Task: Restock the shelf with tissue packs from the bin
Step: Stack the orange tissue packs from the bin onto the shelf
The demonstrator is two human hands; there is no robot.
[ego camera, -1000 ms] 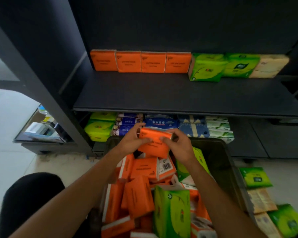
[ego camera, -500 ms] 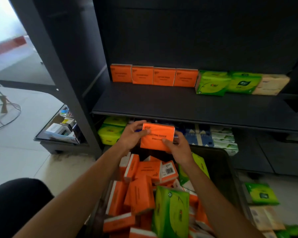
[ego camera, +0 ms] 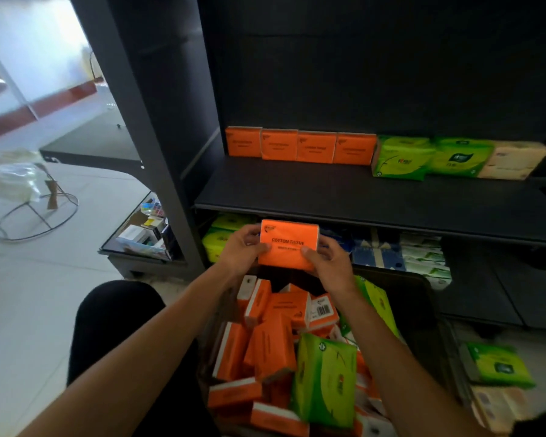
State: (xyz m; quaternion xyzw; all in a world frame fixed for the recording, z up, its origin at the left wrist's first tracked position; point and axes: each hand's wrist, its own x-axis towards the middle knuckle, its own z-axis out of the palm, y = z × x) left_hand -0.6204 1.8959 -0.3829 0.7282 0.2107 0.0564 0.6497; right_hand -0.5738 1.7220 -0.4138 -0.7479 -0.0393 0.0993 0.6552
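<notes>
Both hands hold one orange tissue pack (ego camera: 289,242) upright, its "COTTON TISSUE" face toward me, just below the front edge of the dark shelf (ego camera: 344,197). My left hand (ego camera: 243,249) grips its left side and my right hand (ego camera: 327,258) grips its lower right corner. Beneath them the dark bin (ego camera: 423,310) is heaped with orange packs (ego camera: 271,339) and green packs (ego camera: 323,380). At the back of the shelf stand several orange packs (ego camera: 300,146), two green packs (ego camera: 429,157) and a beige pack (ego camera: 514,160).
The lower shelf holds green (ego camera: 221,239), blue (ego camera: 375,252) and white-green packs (ego camera: 423,257). Green (ego camera: 498,364) and beige packs (ego camera: 498,405) lie on the floor at right. A dark upright post (ego camera: 139,121) stands at left. My dark-clothed knee (ego camera: 114,316) is beside the bin.
Both hands lifted the orange pack out of the bin and turned it upright to face me. My head tilted up, showing more of the shelf unit.
</notes>
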